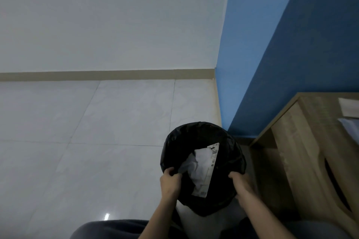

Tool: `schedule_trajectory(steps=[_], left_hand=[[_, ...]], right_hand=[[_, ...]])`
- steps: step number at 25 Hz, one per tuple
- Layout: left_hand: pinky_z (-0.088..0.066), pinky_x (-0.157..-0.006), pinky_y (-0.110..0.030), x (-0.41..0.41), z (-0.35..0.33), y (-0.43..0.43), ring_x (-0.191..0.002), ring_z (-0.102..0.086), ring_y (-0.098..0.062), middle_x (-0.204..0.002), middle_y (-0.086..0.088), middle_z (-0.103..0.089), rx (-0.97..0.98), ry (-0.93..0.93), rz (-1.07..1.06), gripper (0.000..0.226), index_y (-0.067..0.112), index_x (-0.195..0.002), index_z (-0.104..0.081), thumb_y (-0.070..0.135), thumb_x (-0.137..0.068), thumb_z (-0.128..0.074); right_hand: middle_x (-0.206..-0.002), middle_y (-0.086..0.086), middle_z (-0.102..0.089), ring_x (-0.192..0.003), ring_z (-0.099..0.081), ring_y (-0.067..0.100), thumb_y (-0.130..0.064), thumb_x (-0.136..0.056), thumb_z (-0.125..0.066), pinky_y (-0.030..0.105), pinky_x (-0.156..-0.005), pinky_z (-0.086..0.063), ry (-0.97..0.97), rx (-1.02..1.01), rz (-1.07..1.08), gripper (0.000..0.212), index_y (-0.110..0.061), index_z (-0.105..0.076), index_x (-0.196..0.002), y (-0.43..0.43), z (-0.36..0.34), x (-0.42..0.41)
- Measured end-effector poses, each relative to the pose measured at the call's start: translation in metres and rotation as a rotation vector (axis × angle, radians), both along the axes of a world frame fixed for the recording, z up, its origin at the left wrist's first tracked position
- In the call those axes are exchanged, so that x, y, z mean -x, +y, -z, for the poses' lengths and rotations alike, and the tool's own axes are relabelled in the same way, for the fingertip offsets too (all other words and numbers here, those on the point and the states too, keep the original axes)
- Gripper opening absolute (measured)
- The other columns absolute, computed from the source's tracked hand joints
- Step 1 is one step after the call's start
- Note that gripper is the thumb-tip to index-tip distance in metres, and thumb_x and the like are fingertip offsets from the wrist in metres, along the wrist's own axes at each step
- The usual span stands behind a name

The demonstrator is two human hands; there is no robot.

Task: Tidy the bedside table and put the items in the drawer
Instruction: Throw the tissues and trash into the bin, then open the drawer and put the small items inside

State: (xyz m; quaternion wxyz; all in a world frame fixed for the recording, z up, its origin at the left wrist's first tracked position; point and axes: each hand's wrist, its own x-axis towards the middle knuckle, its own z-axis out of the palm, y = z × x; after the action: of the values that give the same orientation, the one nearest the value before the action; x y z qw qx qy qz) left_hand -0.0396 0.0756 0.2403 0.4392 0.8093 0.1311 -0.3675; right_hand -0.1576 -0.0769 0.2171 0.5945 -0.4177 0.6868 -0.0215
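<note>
Cut off at the right edge: one wooden bedside table point(303, 141), beside the bin, with two white papers on top, the upper paper point(349, 107) and lower paper point(349, 129) only partly seen; one drawer front point(318, 176) with a dark slot. One black-lined bin point(194, 128) on the floor, base hidden by forearms. Inside: one crumpled tissue point(191, 163), one printed card point(208, 172), print unreadable. Two hands, left hand point(171, 180) and right hand point(240, 182), fingers curled tight on the liner's near rim.
</note>
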Motion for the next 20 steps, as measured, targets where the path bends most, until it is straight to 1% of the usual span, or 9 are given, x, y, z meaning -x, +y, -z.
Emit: schedule_trajectory(steps=[3, 5, 7, 10, 13, 16, 17, 18, 20], left_hand=[[-0.049, -0.094, -0.048, -0.021, 0.003, -0.010, -0.107, -0.057, -0.034, -0.122, -0.017, -0.057, 0.069, -0.030, -0.054, 0.048, 0.010, -0.130, -0.049, 0.006, -0.083, -0.056], [-0.050, -0.092, -0.047, -0.035, 0.003, -0.019, -0.106, -0.057, -0.033, -0.120, -0.016, -0.058, 0.121, -0.042, -0.087, 0.045, 0.011, -0.127, -0.050, 0.006, -0.083, -0.056], [-0.049, -0.092, -0.044, -0.052, 0.003, -0.029, -0.105, -0.056, -0.030, -0.117, -0.015, -0.058, 0.201, -0.047, -0.123, 0.040, 0.011, -0.123, -0.052, 0.004, -0.085, -0.055], [-0.045, -0.091, -0.039, -0.076, 0.003, -0.051, -0.105, -0.054, -0.026, -0.114, -0.013, -0.059, 0.325, -0.022, -0.158, 0.030, 0.011, -0.114, -0.056, 0.001, -0.087, -0.053], [-0.043, -0.083, -0.031, -0.087, -0.004, -0.072, -0.101, -0.055, -0.021, -0.115, -0.011, -0.059, 0.399, 0.012, -0.091, 0.026, 0.013, -0.111, -0.057, 0.002, -0.088, -0.052], [-0.045, -0.072, -0.025, -0.089, -0.010, -0.085, -0.094, -0.056, -0.014, -0.110, -0.008, -0.058, 0.500, 0.082, -0.121, 0.028, 0.012, -0.114, -0.055, 0.001, -0.090, -0.048], [-0.047, -0.074, -0.024, -0.088, -0.011, -0.086, -0.095, -0.055, -0.014, -0.110, -0.007, -0.058, 0.541, 0.118, -0.133, 0.029, 0.010, -0.117, -0.054, 0.001, -0.090, -0.046], [-0.047, -0.080, -0.025, -0.088, -0.012, -0.085, -0.098, -0.054, -0.015, -0.112, -0.006, -0.057, 0.579, 0.157, -0.136, 0.032, 0.009, -0.120, -0.053, 0.001, -0.091, -0.044], [-0.041, -0.090, -0.031, -0.085, -0.012, -0.080, -0.105, -0.050, -0.016, -0.116, -0.004, -0.054, 0.582, 0.207, -0.082, 0.035, 0.012, -0.123, -0.053, 0.004, -0.090, -0.043]], right_hand=[[-0.109, 0.019, -0.064, -0.095, -0.061, 0.036, -0.018, -0.068, -0.059, 0.053, -0.087, -0.052, -0.063, -0.023, 0.022, 0.046, -0.008, -0.055, -0.113, -0.015, 0.002, -0.017], [-0.119, 0.018, -0.060, -0.102, -0.059, 0.035, -0.023, -0.076, -0.059, 0.051, -0.090, -0.051, -0.115, -0.048, 0.044, 0.049, -0.011, -0.050, -0.123, -0.028, 0.003, -0.031], [-0.126, 0.017, -0.057, -0.109, -0.056, 0.035, -0.028, -0.085, -0.055, 0.049, -0.093, -0.049, -0.198, -0.077, 0.111, 0.047, -0.012, -0.047, -0.129, -0.042, 0.004, -0.050], [-0.136, 0.016, -0.051, -0.120, -0.050, 0.034, -0.033, -0.091, -0.048, 0.047, -0.102, -0.041, -0.328, -0.074, 0.189, 0.047, -0.012, -0.044, -0.133, -0.062, -0.001, -0.079], [-0.142, 0.015, -0.044, -0.131, -0.041, 0.031, -0.036, -0.095, -0.040, 0.042, -0.110, -0.033, -0.468, -0.103, 0.254, 0.050, -0.009, -0.038, -0.138, -0.072, -0.011, -0.095], [-0.146, 0.016, -0.039, -0.134, -0.037, 0.030, -0.040, -0.096, -0.036, 0.039, -0.108, -0.032, -0.551, -0.121, 0.281, 0.055, -0.007, -0.035, -0.139, -0.075, -0.015, -0.101], [-0.147, 0.016, -0.036, -0.135, -0.034, 0.030, -0.044, -0.095, -0.034, 0.039, -0.109, -0.030, -0.564, -0.139, 0.271, 0.058, -0.007, -0.032, -0.141, -0.076, -0.013, -0.101], [-0.149, 0.016, -0.033, -0.137, -0.032, 0.031, -0.048, -0.094, -0.032, 0.040, -0.110, -0.028, -0.562, -0.157, 0.255, 0.063, -0.006, -0.030, -0.142, -0.077, -0.012, -0.099], [-0.150, 0.017, -0.030, -0.137, -0.031, 0.034, -0.056, -0.092, -0.028, 0.041, -0.112, -0.026, -0.542, -0.210, 0.207, 0.073, -0.003, -0.028, -0.142, -0.077, -0.014, -0.093]])
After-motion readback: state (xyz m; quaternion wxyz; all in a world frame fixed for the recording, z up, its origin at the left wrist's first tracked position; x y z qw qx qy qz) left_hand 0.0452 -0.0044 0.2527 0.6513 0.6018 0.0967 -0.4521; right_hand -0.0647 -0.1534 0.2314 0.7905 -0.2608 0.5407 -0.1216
